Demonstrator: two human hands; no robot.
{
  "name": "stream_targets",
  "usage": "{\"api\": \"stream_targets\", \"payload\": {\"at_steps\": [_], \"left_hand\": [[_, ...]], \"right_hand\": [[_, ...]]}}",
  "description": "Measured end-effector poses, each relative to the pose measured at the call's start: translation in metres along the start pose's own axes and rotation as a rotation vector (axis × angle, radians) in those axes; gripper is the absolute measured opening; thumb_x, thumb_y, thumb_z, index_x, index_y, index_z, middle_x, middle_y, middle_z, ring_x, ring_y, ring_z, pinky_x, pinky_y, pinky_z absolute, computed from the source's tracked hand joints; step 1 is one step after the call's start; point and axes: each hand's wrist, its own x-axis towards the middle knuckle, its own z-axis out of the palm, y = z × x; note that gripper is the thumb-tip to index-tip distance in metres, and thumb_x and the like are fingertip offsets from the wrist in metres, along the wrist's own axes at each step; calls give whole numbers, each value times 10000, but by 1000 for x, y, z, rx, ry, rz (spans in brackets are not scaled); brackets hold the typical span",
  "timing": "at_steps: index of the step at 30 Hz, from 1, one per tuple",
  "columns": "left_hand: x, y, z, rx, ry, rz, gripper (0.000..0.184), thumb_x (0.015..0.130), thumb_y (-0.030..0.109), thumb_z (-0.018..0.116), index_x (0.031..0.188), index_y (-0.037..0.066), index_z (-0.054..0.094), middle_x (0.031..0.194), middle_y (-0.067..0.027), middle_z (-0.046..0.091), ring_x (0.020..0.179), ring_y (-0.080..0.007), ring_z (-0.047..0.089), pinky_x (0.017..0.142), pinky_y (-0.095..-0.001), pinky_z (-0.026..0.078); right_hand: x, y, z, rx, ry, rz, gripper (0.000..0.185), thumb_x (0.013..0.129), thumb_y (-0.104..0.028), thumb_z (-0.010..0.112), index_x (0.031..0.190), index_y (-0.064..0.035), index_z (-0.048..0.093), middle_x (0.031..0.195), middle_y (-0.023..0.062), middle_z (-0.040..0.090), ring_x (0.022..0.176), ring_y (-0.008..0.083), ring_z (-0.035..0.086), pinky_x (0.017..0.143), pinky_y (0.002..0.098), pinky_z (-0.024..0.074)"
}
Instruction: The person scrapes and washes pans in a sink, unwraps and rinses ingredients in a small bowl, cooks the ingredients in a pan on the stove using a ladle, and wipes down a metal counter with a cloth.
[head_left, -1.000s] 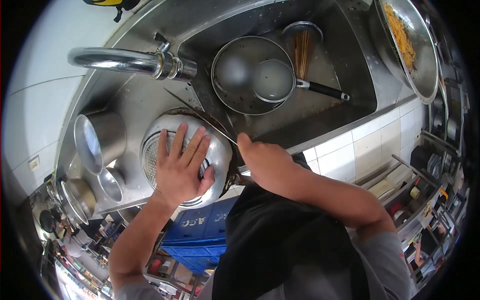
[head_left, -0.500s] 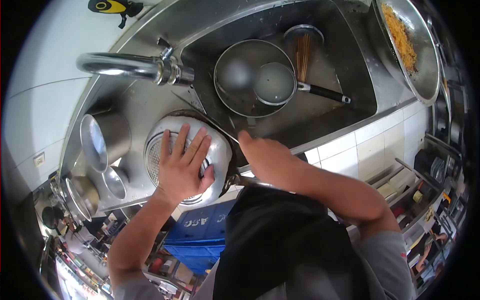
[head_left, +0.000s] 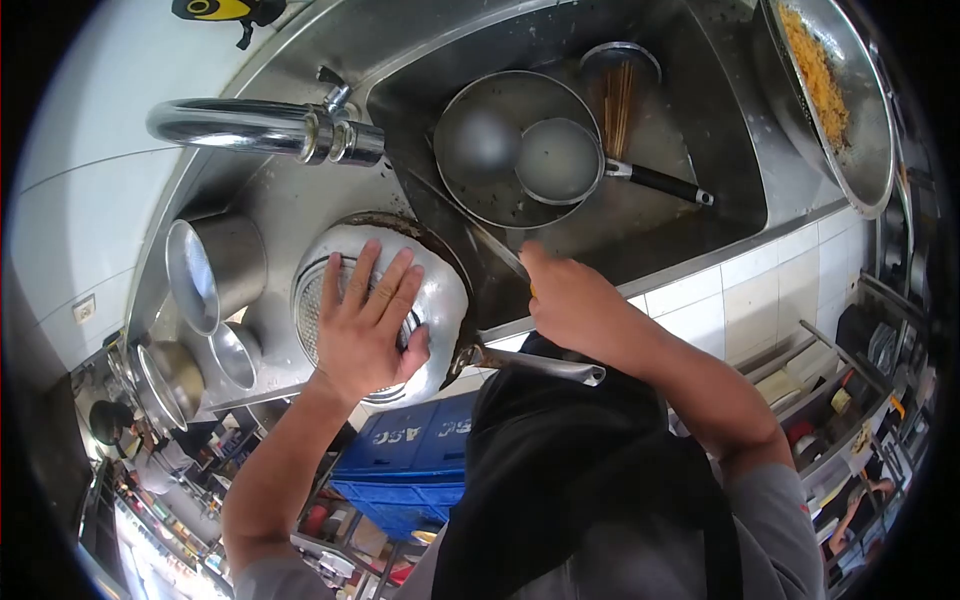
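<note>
An overturned frying pan [head_left: 440, 285] lies base-up on the sink's ledge, its rim dark with crust and its metal handle [head_left: 545, 367] pointing right. My left hand [head_left: 370, 325] presses flat on its base with the fingers spread. In my right hand [head_left: 570, 300], closed, is a knife [head_left: 465, 215] with a long, narrow blade. A small yellow part of its handle shows by the fingers. The blade slants up and left over the sink's edge, beyond the pan's rim and apart from it. Dark crumbs lie on the ledge by the rim.
The sink [head_left: 720, 120] holds a black-handled pan [head_left: 465, 200], a bowl [head_left: 558, 160] and skewers [head_left: 617, 110]. A faucet [head_left: 240, 125] reaches over the left ledge, above a steel pot [head_left: 235, 265]. A strainer bowl [head_left: 865, 130] with orange scraps stands right, a blue crate [head_left: 400, 490] below.
My right hand has moved right with the knife, drawing the blade away from the pan's rim. My left hand stays on the pan's base. The whole view has shifted slightly.
</note>
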Motion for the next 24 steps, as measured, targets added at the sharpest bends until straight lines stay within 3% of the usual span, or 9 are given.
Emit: {"api": "stream_targets", "payload": {"at_steps": [4,7,13,16,20,22,24], "left_hand": [[1,0,0,3,-15,12,528,839,326,574,1260,15,645,1419,-151,579,1364,-427,478,1111,-655,312],[1,1,2,7,-4,2,529,804,328,601,1248,48,659,1404,-130,589,1356,-411,482,1093,-669,329],[2,0,2,22,-21,15,538,810,327,593,1265,46,649,1420,-129,574,1359,-417,474,1087,-674,334],[2,1,2,19,-14,19,537,810,324,590,1263,42,649,1421,-128,574,1359,-422,472,1086,-677,335],[1,-1,2,17,-7,21,534,810,322,590,1257,37,651,1416,-130,578,1352,-426,477,1086,-679,333],[1,-1,1,16,-4,22,531,809,321,590,1253,36,653,1414,-131,579,1350,-426,480,1086,-678,333],[1,0,0,20,-3,24,523,812,321,588,1243,34,658,1411,-133,581,1346,-421,485,1088,-672,335]], "right_hand": [[-19,-7,13,-119,42,-45,280,824,22,568,1081,32,458,863,265,677,766,433,699,708,503,576],[-30,-13,23,-219,59,-110,309,815,-27,636,1069,9,464,807,180,658,703,344,717,606,417,592],[-46,-18,31,-350,118,-189,243,844,-61,634,1017,-7,472,780,131,652,618,252,706,522,332,571],[-52,-20,28,-327,53,-122,234,860,-58,611,1028,-16,453,750,151,641,612,320,695,525,388,564],[-39,-16,25,-357,133,-156,223,863,-58,608,1022,-17,457,749,145,650,610,331,696,513,395,566],[-24,-22,17,-322,-6,-105,220,859,-60,635,1009,-13,481,816,172,695,718,342,736,603,399,599],[-10,-26,14,-286,-3,-124,222,859,-49,633,1017,-11,482,834,187,702,754,369,733,641,425,599]]}}
